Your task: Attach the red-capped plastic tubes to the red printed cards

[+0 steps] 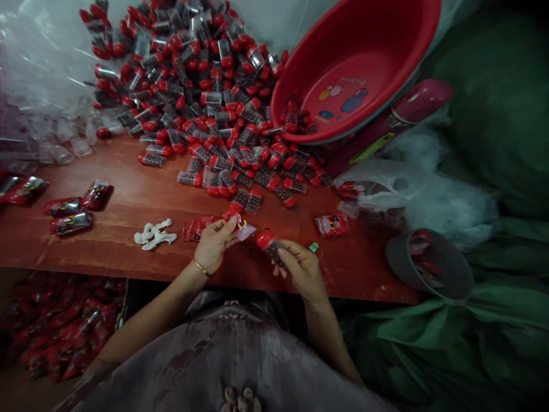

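Clear tubes (71, 143) lie at the left rear of the worktop (115, 171). In front of them lie red packets (72, 222). A white strip (155, 234) lies crumpled to their right. Behind it, a pile of red-capped bottles (189, 86) extends to the basin (364, 51). The left hand (217, 239) pinches a red wrapper (245, 230) between thumb and fingers. The right hand (300, 266) grips one bottle (266, 243), tilted, cap toward the wrapper, near but apart from it. The red basin stands tilted behind, bottles inside its lower wall. A grey bowl (403, 260) at the right end contains red items.
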### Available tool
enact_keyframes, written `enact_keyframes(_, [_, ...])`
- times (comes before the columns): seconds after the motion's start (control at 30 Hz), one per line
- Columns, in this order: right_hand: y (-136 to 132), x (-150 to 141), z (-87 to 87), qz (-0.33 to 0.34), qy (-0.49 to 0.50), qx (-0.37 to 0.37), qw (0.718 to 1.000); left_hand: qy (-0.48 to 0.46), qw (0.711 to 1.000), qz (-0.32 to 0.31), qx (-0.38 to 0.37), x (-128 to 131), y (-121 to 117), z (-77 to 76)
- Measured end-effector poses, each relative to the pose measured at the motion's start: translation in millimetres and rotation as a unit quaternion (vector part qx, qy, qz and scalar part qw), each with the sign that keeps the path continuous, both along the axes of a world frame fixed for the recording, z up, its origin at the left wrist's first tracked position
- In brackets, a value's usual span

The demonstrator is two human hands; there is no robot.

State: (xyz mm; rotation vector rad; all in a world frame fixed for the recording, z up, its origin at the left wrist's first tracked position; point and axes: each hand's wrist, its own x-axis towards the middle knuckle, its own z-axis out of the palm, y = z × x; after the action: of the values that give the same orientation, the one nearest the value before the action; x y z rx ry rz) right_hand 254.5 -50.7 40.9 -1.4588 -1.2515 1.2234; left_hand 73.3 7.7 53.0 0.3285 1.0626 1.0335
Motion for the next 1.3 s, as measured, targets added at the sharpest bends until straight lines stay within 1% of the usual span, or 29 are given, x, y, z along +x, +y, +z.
enact_keyframes(0.1, [-6, -7, 6.9, 0.025, 0.048, -0.026, 0.998, 0.002, 1.000, -0.002, 0.029, 4, -3, 1.2])
enact_keyframes(0.27, [1, -15, 2.7, 0.042, 0.073, -0.037, 0.996, 0.006, 0.997, -0.022, 0.080, 5, -6, 2.0])
enact_keyframes(0.33, [4, -17, 0.5, 0.037, 0.079, -0.030, 0.996, 0.005, 0.995, -0.034, 0.089, 4, -7, 1.7])
enact_keyframes(0.43, [4, -21, -1.7, 0.017, 0.075, -0.003, 0.997, -0.002, 0.996, -0.027, 0.083, 4, -8, 1.7])
enact_keyframes(0.5, [3, -23, -3.3, 0.014, 0.065, 0.013, 0.998, -0.004, 0.997, -0.021, 0.073, 6, -9, 1.5])
enact_keyframes(0.57, [2, -27, -5.5, 0.011, 0.045, 0.032, 0.998, -0.009, 0.998, -0.027, 0.062, 10, -10, 0.1])
enact_keyframes(0.67, [4, -35, -9.7, -0.025, -0.011, 0.070, 0.997, -0.029, 0.997, -0.044, 0.052, 16, -14, -4.4])
enact_keyframes(0.77, [8, -44, -12.2, -0.067, -0.072, 0.100, 0.990, -0.035, 0.997, -0.038, 0.062, 20, -17, -8.9])
enact_keyframes(0.83, [11, -47, -11.9, -0.059, -0.079, 0.097, 0.990, -0.026, 0.997, -0.025, 0.074, 20, -17, -10.0])
enact_keyframes(0.97, [15, -51, -10.9, -0.015, -0.029, 0.062, 0.998, -0.004, 0.995, -0.028, 0.097, 16, -14, -8.2])
enact_keyframes(1.1, [17, -54, -14.9, -0.015, 0.045, 0.047, 0.998, 0.008, 0.995, -0.050, 0.083, 13, -8, -7.8])
enact_keyframes(1.2, [15, -52, -17.6, 0.001, 0.116, 0.042, 0.992, 0.013, 0.996, -0.061, 0.069, 10, -3, -9.2])
enact_keyframes(1.3, [14, -50, -17.1, -0.010, 0.118, 0.046, 0.992, 0.005, 0.995, -0.060, 0.077, 9, -3, -10.6])
